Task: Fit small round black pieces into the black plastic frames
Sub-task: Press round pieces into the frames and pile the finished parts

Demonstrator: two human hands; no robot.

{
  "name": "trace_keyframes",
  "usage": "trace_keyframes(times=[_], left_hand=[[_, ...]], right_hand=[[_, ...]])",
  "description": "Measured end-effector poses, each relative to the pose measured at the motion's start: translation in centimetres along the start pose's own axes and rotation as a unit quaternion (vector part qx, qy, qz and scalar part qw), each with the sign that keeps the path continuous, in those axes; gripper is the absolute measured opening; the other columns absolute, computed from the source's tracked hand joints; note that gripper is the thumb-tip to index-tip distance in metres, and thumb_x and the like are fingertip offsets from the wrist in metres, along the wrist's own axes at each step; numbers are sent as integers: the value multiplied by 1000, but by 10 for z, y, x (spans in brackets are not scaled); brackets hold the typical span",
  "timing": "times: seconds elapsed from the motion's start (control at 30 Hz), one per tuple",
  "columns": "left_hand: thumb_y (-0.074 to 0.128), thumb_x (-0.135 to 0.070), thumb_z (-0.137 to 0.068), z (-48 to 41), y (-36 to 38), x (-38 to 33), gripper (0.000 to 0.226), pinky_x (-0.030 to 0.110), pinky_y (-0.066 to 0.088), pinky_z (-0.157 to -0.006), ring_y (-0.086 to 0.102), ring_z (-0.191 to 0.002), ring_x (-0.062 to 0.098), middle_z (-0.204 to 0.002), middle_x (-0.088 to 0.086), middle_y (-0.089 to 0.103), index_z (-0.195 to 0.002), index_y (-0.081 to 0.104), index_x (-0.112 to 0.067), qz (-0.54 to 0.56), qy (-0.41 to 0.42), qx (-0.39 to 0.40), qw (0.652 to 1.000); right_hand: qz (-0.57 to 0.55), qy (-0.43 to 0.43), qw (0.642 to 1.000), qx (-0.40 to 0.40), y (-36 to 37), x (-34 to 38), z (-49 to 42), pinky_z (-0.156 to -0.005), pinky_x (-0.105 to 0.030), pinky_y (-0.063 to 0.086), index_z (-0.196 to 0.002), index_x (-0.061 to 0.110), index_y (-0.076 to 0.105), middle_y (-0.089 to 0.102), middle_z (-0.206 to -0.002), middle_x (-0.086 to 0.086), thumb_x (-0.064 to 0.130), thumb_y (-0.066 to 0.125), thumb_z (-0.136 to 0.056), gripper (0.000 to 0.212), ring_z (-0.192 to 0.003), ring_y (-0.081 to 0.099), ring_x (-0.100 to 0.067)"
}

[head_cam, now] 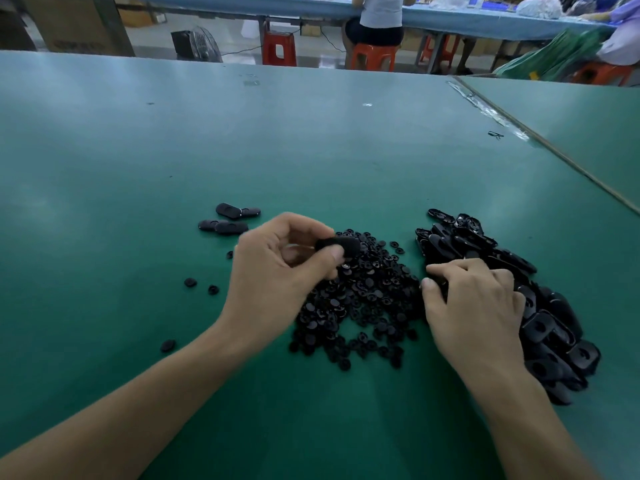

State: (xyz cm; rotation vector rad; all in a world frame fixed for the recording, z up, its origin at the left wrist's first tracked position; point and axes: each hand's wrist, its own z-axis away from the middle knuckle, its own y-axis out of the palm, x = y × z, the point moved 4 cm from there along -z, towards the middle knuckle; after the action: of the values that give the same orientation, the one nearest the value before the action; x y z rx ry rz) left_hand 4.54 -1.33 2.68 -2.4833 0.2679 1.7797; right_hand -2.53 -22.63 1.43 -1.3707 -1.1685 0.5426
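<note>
Little is done yet, I judge: about 4 frames that look finished (230,218) lie set apart on the table (138,168), to the far left of the work. The left hand (277,268) pinches 1 frame (341,244) between thumb and fingertips, over the heap of round pieces (367,299) in the middle. The right hand (478,306) lies curled on the left edge of the frame pile (554,327). Whether it grips anything I cannot tell. Both heaps are large, so most of the job remains.

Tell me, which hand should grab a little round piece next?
Probably the right hand: its fingertips lie beside the round pieces, while the left hand is busy pinching a frame.
</note>
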Motion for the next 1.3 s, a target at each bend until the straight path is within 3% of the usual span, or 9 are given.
trace_keyframes(times=[0.27, 0.37, 0.47, 0.63, 0.77, 0.87, 1.0, 1.13, 1.3], left_hand=[[80, -13, -84, -48, -71, 14, 19, 34, 55, -71, 71, -71, 20, -75, -11, 77, -87, 64, -22, -148, -67, -130, 978], [81, -16, -83, -56, -95, 22, 20, 15, 50, -58, 72, -64, 7, -73, -9, 76, -82, 62, -24, -197, -78, -172, 962], [84, -25, -79, -58, -115, 28, 20, 15, 43, -63, 64, -68, -1, -76, -12, 70, -79, 64, -28, -331, -84, -192, 920], [81, -35, -81, -56, -117, 33, 17, 40, 53, -85, 67, -94, 23, -82, -15, 68, -87, 66, -29, -445, -82, -164, 876], [76, -39, -85, -55, -116, 35, 23, 44, 48, -87, 62, -105, 28, -106, -2, 69, -103, 67, -27, -492, -48, -165, 854], [71, -38, -89, -53, -107, 29, 21, 42, 49, -85, 62, -87, 23, -103, -6, 61, -105, 65, -26, -475, 2, -161, 865], [75, -31, -87, -42, -62, 6, 11, 15, 52, -64, 61, -61, -3, -71, -16, 66, -81, 66, -29, -364, 31, -81, 927], [74, -36, -79, -15, -9, -3, 11, 30, 59, -55, 72, -67, 17, -73, -7, 73, -84, 71, -27, -175, -52, 34, 983], [74, -10, -90, 11, 16, 10, 9, 32, 60, -59, 73, -67, 19, -74, 2, 74, -92, 72, -18, -69, -100, 101, 987]], right_hand=[[-30, 8, 999, -41, -1, -1, -1, -83, -36, 24, -107, 25, 72, 69, -106, 0, 27, 62, -97, 15, -110, 50, -31], [-52, -2, 994, -93, -6, -2, -2, -82, -39, 32, -108, 19, 74, 73, -96, -3, 21, 63, -97, 16, -103, 54, -33], [-96, -27, 984, -145, -11, -1, -3, -81, -42, 43, -108, 12, 74, 74, -89, -7, 16, 62, -97, 17, -93, 55, -32], [-208, -77, 960, -172, -16, 9, -1, -79, -24, 50, -109, 12, 73, 74, -94, -2, 12, 62, -98, 16, -81, 66, -15], [-315, -101, 936, -117, -10, 18, 2, -70, -1, 46, -101, 21, 74, 68, -81, 22, 14, 69, -92, 12, -78, 66, 7], [-382, -93, 917, -65, -3, 20, 3, -72, -9, 51, -93, 32, 73, 71, -76, 20, 14, 74, -89, 18, -77, 69, 2], [-453, -78, 888, 11, 6, 22, 4, -76, -21, 58, -92, 32, 72, 75, -85, 14, 10, 76, -87, 23, -80, 73, -7], [-531, -81, 842, 59, 9, 30, 6, -76, -18, 56, -94, 24, 73, 77, -88, 6, -1, 74, -86, 26, -83, 73, -9], [-573, -97, 810, 80, 8, 36, 10, -77, -15, 54, -94, 19, 74, 77, -89, 3, -5, 72, -86, 26, -85, 73, -10]])
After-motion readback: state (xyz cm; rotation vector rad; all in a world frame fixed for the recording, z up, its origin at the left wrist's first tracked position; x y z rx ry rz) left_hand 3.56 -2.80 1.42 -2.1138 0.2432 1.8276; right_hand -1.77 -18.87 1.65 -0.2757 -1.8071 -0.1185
